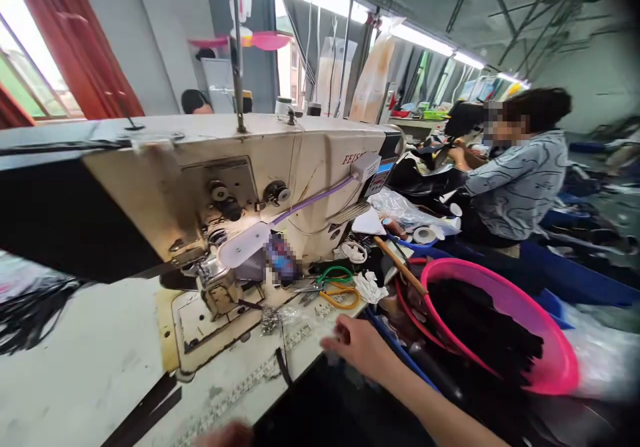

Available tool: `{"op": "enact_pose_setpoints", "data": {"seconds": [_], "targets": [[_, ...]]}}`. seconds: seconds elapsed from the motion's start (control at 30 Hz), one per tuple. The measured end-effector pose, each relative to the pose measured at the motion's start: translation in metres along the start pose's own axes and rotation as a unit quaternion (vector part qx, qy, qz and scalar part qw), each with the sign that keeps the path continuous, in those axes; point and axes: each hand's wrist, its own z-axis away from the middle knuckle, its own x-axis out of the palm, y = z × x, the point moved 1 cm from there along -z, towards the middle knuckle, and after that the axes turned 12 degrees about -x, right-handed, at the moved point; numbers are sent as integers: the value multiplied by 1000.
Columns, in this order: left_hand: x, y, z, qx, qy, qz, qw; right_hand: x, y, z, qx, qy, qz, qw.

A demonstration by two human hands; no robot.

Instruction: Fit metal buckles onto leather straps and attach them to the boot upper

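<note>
My right hand (363, 347) hovers at the front edge of the sewing table, its fingers loosely bent and apart, with nothing visible in them. Just beyond it lie green-handled scissors (336, 275), yellow-handled scissors (340, 298) and a crumpled white cloth or paper (370, 288). Only a blurred bit of my left hand (227, 435) shows at the bottom edge; its fingers cannot be made out. The sewing machine (310, 160) stands across the table, its lamp lit over the needle area. Dark strips (145, 410) and a narrow black strip (283, 368) lie near the front.
To the right, a pink basin (500, 273) holds black pieces, with a wooden stick (400, 265) against its rim. A small clear bag (274, 320) of metal bits lies by the machine bed. A co-worker (520, 173) sits further right. Black strips (37, 300) are heaped at left.
</note>
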Motion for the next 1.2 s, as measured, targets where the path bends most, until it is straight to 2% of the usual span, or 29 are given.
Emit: {"op": "enact_pose_setpoints", "data": {"seconds": [0.07, 0.13, 0.23, 0.3, 0.37, 0.43, 0.47, 0.57, 0.6, 0.63, 0.7, 0.77, 0.9, 1.03, 1.2], "targets": [[-5, 27, -18, 59, 29, 9, 998, -1, -22, -19, -88, 95, 13, 992], [-6, 57, -40, 112, 77, 12, 991, 6, -47, -33, -190, 155, 4, 969], [-6, 85, -63, 128, 98, 28, 987, 15, -83, -43, -296, 151, -37, 943], [-13, 81, -66, 122, 106, 62, 985, 15, -99, -48, -303, 135, -87, 939], [-30, 60, -58, 108, 101, 114, 982, 14, -109, -56, -251, 132, -185, 941], [-57, 27, -41, 76, 79, 171, 979, 20, -118, -67, -153, 92, -335, 925], [-75, 7, -30, 56, 65, 197, 977, 29, -123, -73, -95, 48, -414, 904], [-137, -53, 1, 3, 51, 254, 966, 74, -151, -86, 57, -118, -573, 809], [-158, -70, 10, -10, 57, 264, 963, 92, -163, -91, 82, -158, -592, 786], [-177, -86, 17, -26, 72, 268, 960, 111, -176, -95, 92, -184, -597, 775], [-207, -109, 26, -69, 117, 252, 958, 148, -203, -106, 88, -208, -584, 780], [-227, -122, 27, -111, 176, 210, 955, 180, -227, -117, 76, -220, -559, 796], [-244, -123, 17, -124, 283, 97, 946, 228, -259, -138, 54, -226, -510, 828], [-249, -117, -1, -113, 310, 31, 944, 258, -271, -156, 49, -209, -449, 867], [-258, -121, -19, -100, 320, 32, 942, 279, -267, -175, 37, -186, -394, 899]]}}
